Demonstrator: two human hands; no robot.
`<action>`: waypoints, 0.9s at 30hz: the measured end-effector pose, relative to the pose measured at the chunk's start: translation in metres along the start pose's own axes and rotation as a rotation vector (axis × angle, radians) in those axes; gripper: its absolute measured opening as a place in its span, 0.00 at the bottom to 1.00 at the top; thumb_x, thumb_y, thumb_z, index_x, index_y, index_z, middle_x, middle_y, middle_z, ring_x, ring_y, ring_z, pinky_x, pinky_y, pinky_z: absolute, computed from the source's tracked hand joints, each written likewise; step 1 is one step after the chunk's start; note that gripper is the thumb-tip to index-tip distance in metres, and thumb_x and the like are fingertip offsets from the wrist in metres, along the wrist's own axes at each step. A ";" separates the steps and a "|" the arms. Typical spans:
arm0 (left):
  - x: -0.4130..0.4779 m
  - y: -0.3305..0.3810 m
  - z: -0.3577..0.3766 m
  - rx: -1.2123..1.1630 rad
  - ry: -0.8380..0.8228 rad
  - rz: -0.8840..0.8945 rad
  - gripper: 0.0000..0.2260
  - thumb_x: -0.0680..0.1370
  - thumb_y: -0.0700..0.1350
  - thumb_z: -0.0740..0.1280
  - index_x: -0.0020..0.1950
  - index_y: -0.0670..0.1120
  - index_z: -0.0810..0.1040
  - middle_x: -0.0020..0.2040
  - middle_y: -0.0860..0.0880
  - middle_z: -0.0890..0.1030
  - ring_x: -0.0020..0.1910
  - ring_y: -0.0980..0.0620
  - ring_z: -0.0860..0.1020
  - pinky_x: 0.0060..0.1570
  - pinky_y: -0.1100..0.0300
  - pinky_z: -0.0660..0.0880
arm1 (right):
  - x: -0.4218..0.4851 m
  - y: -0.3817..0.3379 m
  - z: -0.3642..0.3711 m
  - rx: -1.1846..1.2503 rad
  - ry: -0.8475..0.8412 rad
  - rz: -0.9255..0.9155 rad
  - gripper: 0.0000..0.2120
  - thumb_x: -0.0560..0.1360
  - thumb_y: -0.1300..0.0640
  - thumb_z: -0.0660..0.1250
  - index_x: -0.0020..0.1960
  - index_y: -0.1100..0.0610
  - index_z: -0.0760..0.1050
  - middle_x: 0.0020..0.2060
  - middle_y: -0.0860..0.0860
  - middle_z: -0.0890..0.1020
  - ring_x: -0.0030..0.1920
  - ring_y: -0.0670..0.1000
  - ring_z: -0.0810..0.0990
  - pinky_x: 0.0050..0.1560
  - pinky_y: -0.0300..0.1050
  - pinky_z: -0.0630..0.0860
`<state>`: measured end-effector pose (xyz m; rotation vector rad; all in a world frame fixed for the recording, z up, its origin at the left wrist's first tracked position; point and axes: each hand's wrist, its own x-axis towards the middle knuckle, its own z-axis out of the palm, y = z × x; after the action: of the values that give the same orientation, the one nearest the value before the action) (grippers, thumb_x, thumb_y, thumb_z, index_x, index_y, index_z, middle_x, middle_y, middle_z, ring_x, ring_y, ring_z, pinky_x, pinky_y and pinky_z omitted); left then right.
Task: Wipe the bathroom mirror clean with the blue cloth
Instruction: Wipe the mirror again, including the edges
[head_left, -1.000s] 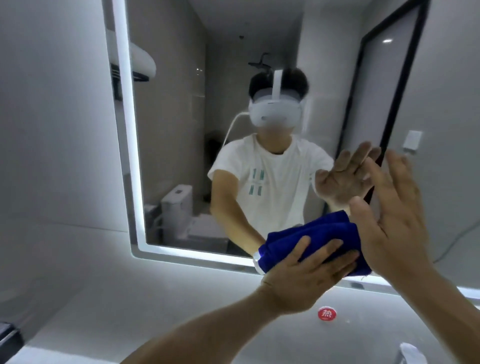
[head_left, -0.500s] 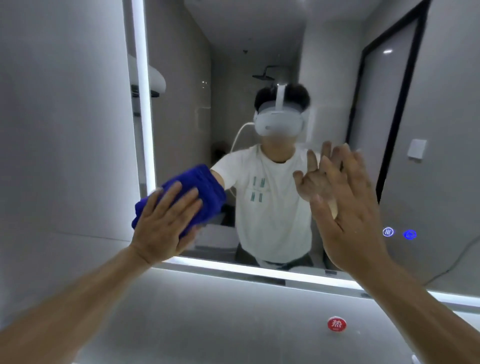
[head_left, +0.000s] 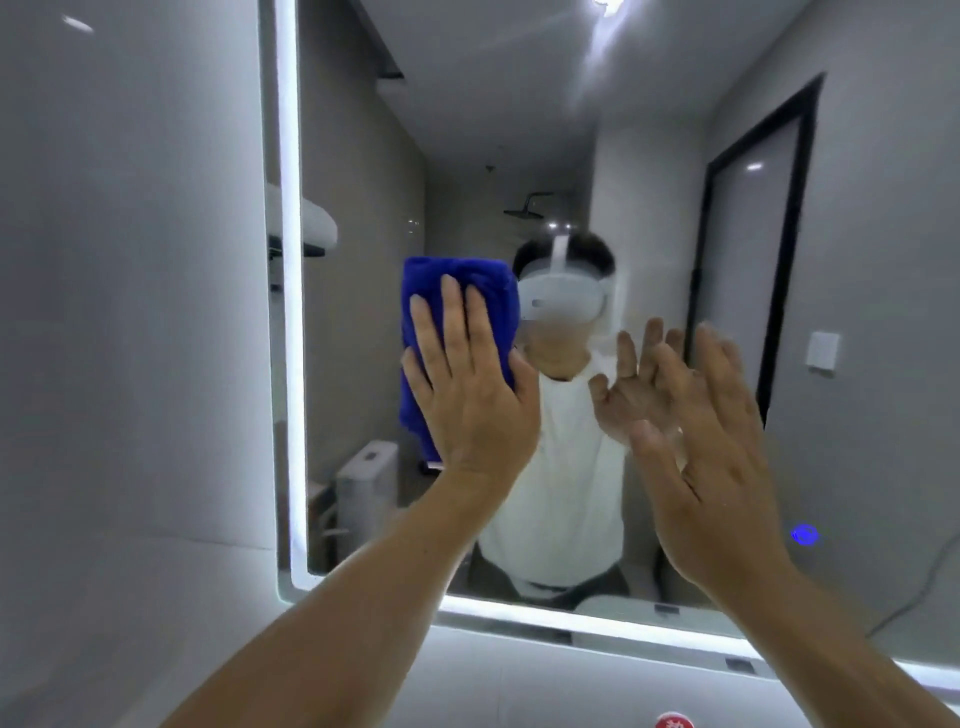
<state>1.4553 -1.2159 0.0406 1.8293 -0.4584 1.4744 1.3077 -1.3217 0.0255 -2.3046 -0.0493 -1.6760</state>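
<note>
Pressed the blue cloth (head_left: 457, 291) flat against the bathroom mirror (head_left: 363, 156) near its left edge under the left hand (head_left: 467, 395), fingers (head_left: 452, 322) straight to spread pressure, with the right hand (head_left: 722, 467) open and splayed nearer the mirror's middle, likely for bracing, contact unclear.

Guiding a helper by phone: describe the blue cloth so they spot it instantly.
Find the wall mirror with its glowing white edge. Left of centre, the left hand presses the blue cloth against the glass. The only other blue is a tiny light.
</note>
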 end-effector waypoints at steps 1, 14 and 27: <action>-0.004 0.010 0.006 0.017 -0.018 0.084 0.30 0.80 0.51 0.58 0.80 0.45 0.53 0.80 0.46 0.54 0.79 0.41 0.51 0.74 0.40 0.56 | 0.000 0.006 -0.006 -0.004 0.004 0.015 0.28 0.79 0.52 0.55 0.78 0.47 0.55 0.77 0.35 0.46 0.79 0.44 0.44 0.77 0.48 0.45; 0.071 -0.018 -0.001 0.188 -0.112 0.971 0.29 0.78 0.50 0.61 0.78 0.48 0.60 0.79 0.49 0.60 0.79 0.43 0.53 0.73 0.38 0.55 | 0.034 0.034 -0.008 -0.003 0.145 0.124 0.29 0.77 0.46 0.51 0.77 0.54 0.60 0.78 0.44 0.52 0.76 0.36 0.43 0.76 0.54 0.49; 0.165 -0.087 -0.051 -0.030 0.117 -0.297 0.29 0.80 0.47 0.59 0.80 0.45 0.54 0.80 0.47 0.56 0.79 0.41 0.52 0.73 0.42 0.59 | 0.043 -0.004 0.000 -0.014 0.094 -0.008 0.29 0.79 0.46 0.52 0.79 0.49 0.58 0.78 0.40 0.48 0.78 0.41 0.43 0.75 0.48 0.45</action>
<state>1.5246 -1.0934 0.1733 1.6933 -0.1427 1.3525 1.3208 -1.3241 0.0668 -2.2360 -0.0272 -1.7915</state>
